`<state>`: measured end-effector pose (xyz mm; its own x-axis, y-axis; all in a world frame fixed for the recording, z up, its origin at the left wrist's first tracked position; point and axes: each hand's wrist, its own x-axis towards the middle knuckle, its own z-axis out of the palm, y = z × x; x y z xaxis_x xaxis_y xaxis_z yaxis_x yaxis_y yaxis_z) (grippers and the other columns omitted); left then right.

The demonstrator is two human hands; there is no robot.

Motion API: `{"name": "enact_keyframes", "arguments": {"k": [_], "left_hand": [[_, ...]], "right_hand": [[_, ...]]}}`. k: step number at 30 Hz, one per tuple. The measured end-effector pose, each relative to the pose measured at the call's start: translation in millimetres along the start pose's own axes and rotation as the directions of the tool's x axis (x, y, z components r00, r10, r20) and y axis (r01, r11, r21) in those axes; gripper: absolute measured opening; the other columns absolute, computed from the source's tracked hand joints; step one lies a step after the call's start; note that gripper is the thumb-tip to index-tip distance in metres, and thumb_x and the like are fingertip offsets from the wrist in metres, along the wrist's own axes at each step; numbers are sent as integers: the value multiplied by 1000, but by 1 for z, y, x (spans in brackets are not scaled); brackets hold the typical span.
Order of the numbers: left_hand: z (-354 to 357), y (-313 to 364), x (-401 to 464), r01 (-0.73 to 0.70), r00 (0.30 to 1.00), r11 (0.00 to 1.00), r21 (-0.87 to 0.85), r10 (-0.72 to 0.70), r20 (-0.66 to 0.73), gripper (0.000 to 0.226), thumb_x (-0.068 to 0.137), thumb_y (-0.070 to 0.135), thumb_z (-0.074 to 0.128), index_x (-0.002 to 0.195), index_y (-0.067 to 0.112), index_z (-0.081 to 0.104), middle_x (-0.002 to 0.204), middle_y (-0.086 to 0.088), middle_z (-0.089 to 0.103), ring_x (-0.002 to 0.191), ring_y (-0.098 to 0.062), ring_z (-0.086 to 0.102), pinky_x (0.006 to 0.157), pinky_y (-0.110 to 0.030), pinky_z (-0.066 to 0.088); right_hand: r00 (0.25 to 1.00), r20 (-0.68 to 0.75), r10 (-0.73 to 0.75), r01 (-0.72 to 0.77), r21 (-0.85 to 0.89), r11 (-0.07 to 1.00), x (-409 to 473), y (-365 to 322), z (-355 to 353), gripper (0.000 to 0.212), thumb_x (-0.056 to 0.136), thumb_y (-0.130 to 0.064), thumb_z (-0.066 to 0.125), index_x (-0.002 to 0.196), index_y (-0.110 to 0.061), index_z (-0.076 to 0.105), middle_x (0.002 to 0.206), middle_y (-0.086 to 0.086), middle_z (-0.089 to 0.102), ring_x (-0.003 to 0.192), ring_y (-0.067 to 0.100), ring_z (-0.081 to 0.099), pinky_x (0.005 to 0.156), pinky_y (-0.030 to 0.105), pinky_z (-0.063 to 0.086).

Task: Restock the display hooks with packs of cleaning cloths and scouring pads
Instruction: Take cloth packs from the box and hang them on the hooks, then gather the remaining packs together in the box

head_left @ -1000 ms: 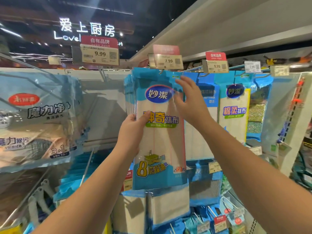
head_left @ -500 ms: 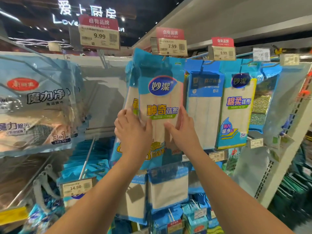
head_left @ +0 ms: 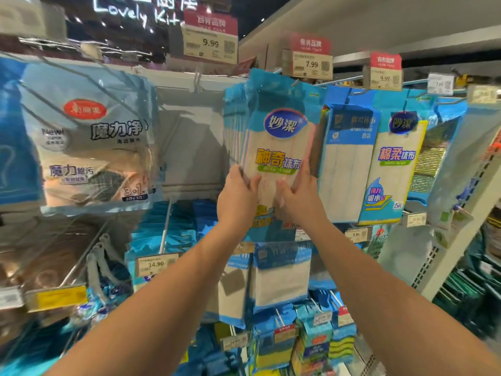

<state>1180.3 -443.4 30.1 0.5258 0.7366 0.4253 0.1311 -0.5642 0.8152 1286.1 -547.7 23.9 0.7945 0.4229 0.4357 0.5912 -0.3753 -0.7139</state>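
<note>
A blue and white cloth pack (head_left: 279, 137) hangs at the front of a stack of like packs on the hook (head_left: 294, 83) under the 7.99 tag (head_left: 311, 65). My left hand (head_left: 238, 198) grips the stack's left edge at mid height, thumb on the front. My right hand (head_left: 295, 200) holds the right edge, thumb on the front and fingers up along the side. To the right hang other cloth packs (head_left: 348, 164) and a pack of scouring pads (head_left: 431, 161).
A big grey cloth bag (head_left: 95, 147) hangs at the left under the 9.99 tag (head_left: 210, 44). An empty hook (head_left: 198, 80) sticks out between it and the stack. Lower rows hold more cloth packs (head_left: 282, 278) and sponges (head_left: 320, 346). A shelf upright (head_left: 466, 202) stands at the right.
My right hand came down from the pack's top near the hook to its middle. Both hands now hold the stack's sides, close together. The view has drifted, so the tags sit lower and further right.
</note>
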Motion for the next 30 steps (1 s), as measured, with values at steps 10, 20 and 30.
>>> {"name": "enact_keyframes", "arguments": {"k": [10, 20, 30], "left_hand": [[-144, -58, -56, 58, 951, 981, 183, -110, 290, 49, 102, 47, 49, 134, 10, 56, 126, -13, 65, 115, -31, 61, 85, -34, 44], [-434, -206, -247, 276, 921, 930, 245, -328, 208, 27, 100, 33, 56, 112, 13, 69, 106, -12, 71, 104, -30, 67, 77, -31, 45], [-669, -358, -420, 558, 789, 691, 459, -614, -35, 28, 99, 36, 55, 114, 15, 67, 112, -7, 71, 108, -26, 64, 82, -33, 44]], "right_hand": [[962, -250, 113, -162, -184, 969, -84, -62, -1, 68, 93, -33, 61, 151, -13, 31, 140, 21, 38, 125, 42, 43, 101, 47, 38], [930, 358, 79, -17, -171, 985, -344, -211, 170, 42, 93, -36, 54, 125, -10, 64, 121, 12, 65, 114, 33, 58, 85, 33, 42], [542, 834, -103, 229, -29, 973, -574, -347, 366, 33, 97, -28, 56, 124, -10, 64, 126, 10, 64, 117, 27, 58, 90, 30, 42]]}}
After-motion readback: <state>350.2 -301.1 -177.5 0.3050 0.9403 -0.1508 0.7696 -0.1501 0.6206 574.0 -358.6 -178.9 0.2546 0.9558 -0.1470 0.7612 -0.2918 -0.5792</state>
